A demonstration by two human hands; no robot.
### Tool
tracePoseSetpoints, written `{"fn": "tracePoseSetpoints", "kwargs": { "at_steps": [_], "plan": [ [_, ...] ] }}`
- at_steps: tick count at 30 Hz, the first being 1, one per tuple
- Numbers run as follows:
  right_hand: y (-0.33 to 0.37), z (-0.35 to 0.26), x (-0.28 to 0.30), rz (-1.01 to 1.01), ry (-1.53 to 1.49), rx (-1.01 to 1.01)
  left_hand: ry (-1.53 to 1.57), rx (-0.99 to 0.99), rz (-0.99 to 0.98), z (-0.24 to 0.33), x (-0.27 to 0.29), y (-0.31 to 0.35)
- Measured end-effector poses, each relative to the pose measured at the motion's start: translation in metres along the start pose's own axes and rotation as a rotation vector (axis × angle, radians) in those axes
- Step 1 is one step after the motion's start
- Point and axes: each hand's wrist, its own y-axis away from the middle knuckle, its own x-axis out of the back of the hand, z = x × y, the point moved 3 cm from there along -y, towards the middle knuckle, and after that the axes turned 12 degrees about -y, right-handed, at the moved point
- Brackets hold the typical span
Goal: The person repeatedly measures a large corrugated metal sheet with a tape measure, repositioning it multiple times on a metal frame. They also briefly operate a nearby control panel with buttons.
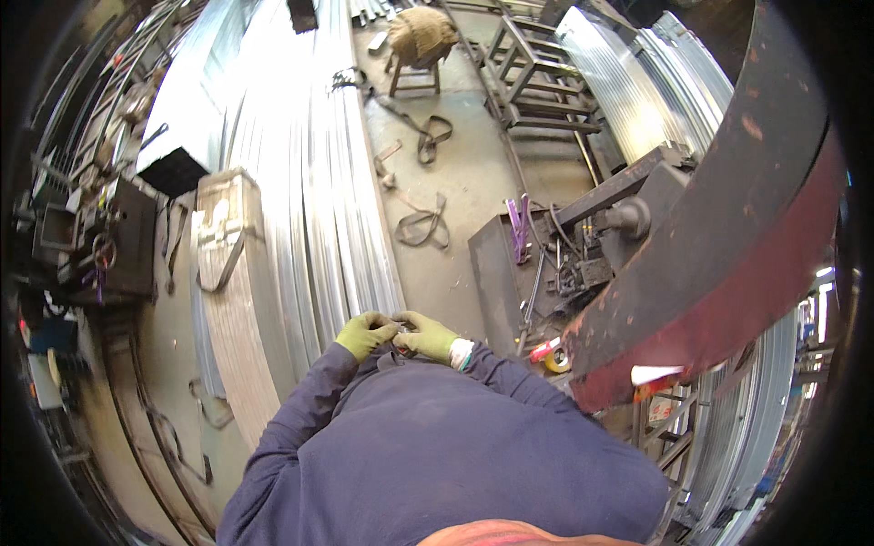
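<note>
In front of my waist, both hands are close together in yellow-green work gloves. The fingers of my left hand (364, 336) are bent and pinched inward. My right hand (428, 337) meets it, its fingers curled too. Something small and dark shows between and below the fingertips, too hidden to name. A white band (462, 353) wraps my right wrist at the glove's cuff. Just beyond my hands lies the near end of a stack of long shiny metal profiles (314, 209).
A strapped bundle of pale bars (235, 300) lies to the left. At right, a dark metal machine (510, 273) carries purple-handled tools (519, 227), beside a large curved dark red guard (710, 246). Loose straps (423, 223) lie on the floor. Farther off stands a padded stool (421, 38).
</note>
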Motion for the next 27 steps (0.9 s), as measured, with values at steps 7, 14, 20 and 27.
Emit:
{"fn": "tracePoseSetpoints", "kwargs": {
  "at_steps": [7,14,20,27],
  "plan": [
    [-0.045,-0.074,0.09,0.235,-0.228,0.068,-0.606,-0.824,-0.176,0.129,0.058,-0.17],
    [-0.163,-0.18,0.134,0.3,-0.4,0.126,-0.299,-0.667,-0.64,0.272,0.109,-0.302],
    [-0.207,-0.244,0.19,0.357,-0.519,0.197,-0.003,-0.326,-0.627,0.366,0.137,-0.36],
    [-0.273,-0.294,0.289,0.288,-0.564,0.285,-0.11,-0.251,-0.592,0.442,0.133,-0.46]
  ]
}}
